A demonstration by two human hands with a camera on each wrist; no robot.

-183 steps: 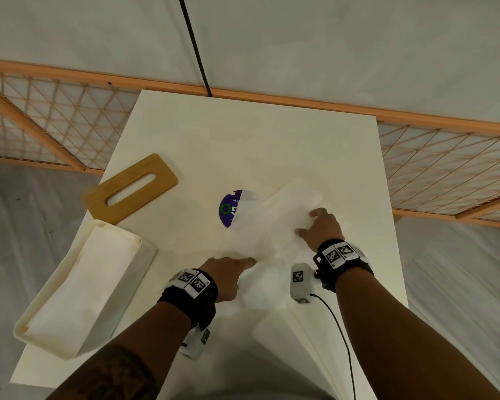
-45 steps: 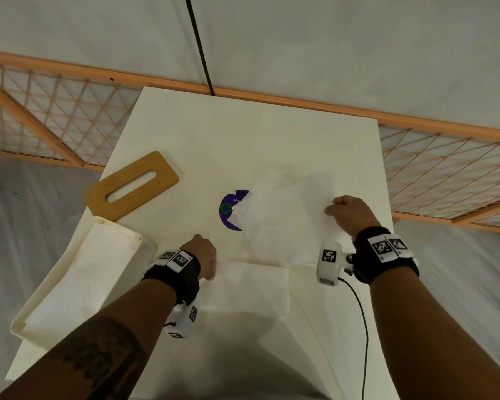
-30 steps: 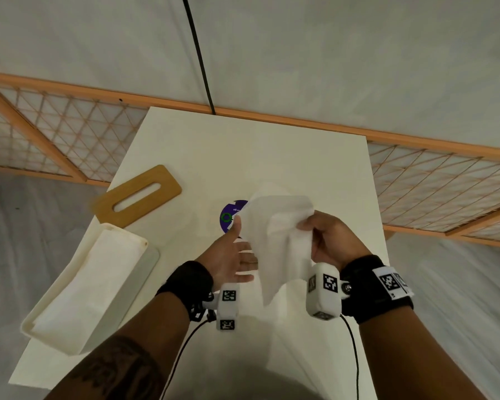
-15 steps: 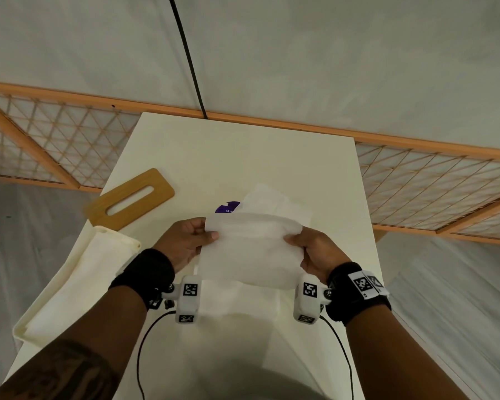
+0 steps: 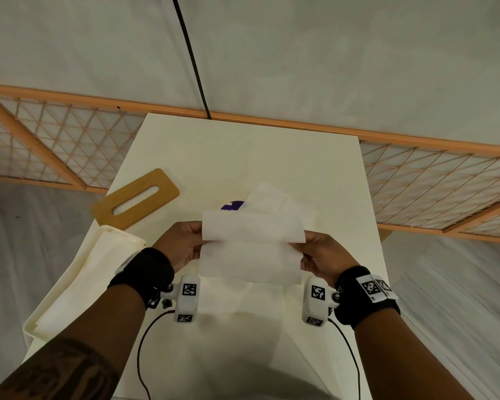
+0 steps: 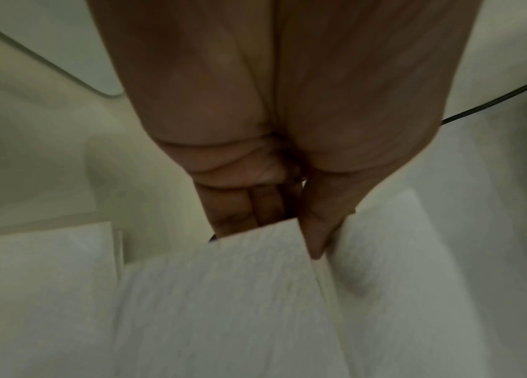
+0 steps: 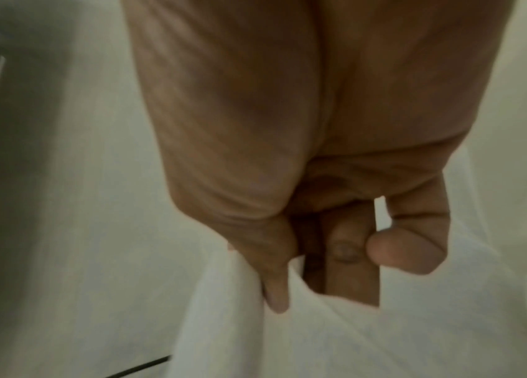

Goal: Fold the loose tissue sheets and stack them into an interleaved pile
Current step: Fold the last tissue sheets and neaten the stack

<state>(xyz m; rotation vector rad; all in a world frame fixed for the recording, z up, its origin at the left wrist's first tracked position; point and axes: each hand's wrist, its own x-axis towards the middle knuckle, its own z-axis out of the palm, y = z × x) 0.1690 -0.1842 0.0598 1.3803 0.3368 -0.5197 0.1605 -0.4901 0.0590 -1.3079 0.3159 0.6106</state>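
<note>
A white tissue sheet (image 5: 250,249) hangs in the air above the table, its top part folded over toward me. My left hand (image 5: 182,245) pinches its left edge, thumb against fingers (image 6: 315,237). My right hand (image 5: 319,255) pinches the right edge between thumb (image 7: 275,289) and fingers. Below it a folded tissue pile (image 5: 243,297) lies on the table near me. More loose tissue sheets (image 5: 274,199) lie beyond, partly hidden by the held sheet. The sheet fills the lower part of both wrist views (image 6: 223,301) (image 7: 287,340).
A cream tissue box (image 5: 78,281) lies at the table's left edge, and its wooden slotted lid (image 5: 136,197) lies behind it. A purple round marker (image 5: 232,205) peeks out under the loose sheets. Lattice screens stand left and right of the white table (image 5: 243,157).
Both hands picked a loose sheet off the table, spread it between them, and have folded its top edge over. The head view shifted slightly.
</note>
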